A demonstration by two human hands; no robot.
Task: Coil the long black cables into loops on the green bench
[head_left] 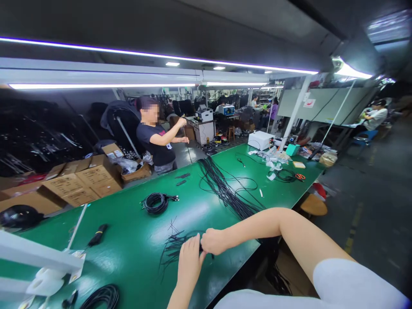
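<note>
Both hands meet at the near edge of the green table (128, 253). The left hand (189, 259) and the right hand (214, 241) close their fingers on thin black cable ties (174, 246) lying there. Behind, a coiled cable (156, 202) and a long cable bundle (225, 189) rest; farther, a co-worker (157, 137) stands.

- The right hand (214, 241) closes over something dark, but its fingers hide what it grips.
- The left hand (189, 262) covers part of the thin black ties (172, 246) beneath it.
- A cable coil (101, 297) is cut off by the bottom edge.
- The co-worker (157, 137) holds a wire too thin to trace.
- Far benches behind are too small to read.
</note>
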